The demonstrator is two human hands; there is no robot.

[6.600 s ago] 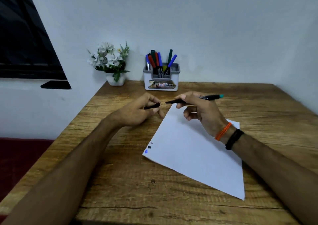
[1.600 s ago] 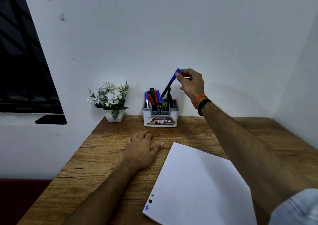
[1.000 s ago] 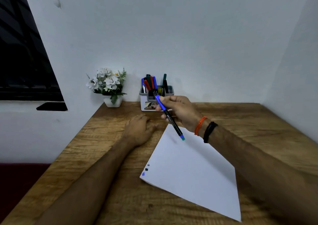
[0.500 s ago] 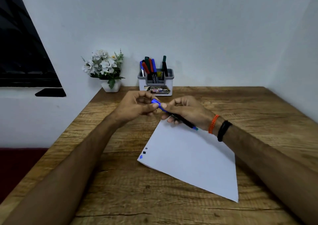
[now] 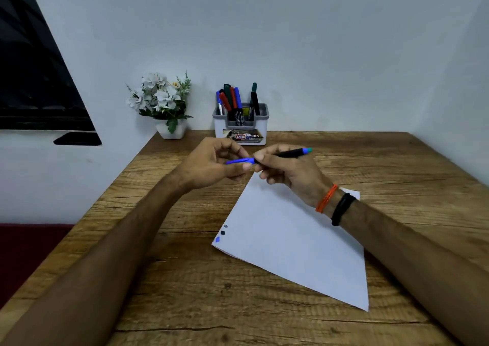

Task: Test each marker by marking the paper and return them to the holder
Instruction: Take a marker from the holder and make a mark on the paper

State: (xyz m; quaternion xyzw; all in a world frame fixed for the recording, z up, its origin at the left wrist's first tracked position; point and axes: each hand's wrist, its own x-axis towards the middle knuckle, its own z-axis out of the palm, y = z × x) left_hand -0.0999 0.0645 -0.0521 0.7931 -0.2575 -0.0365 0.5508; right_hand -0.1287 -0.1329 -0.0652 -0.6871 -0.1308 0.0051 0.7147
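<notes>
Grey-white holder (image 5: 240,134) stood at far edge of desk (image 5: 185,292), against wall; inside, upright markers (image 5: 236,102) with blue, red, green, black caps. Small white pot with flowers (image 5: 164,102) just beside holder, to left. Left hand (image 5: 211,164) pinched blue cap (image 5: 239,161) with curled fingers; right hand (image 5: 288,173) gripped black barrel of marker (image 5: 288,153), held above far corner of paper (image 5: 293,242). Paper lay slanted on desk, three small marks (image 5: 221,233) at its left corner. Bare wood near front edge and at right side.
</notes>
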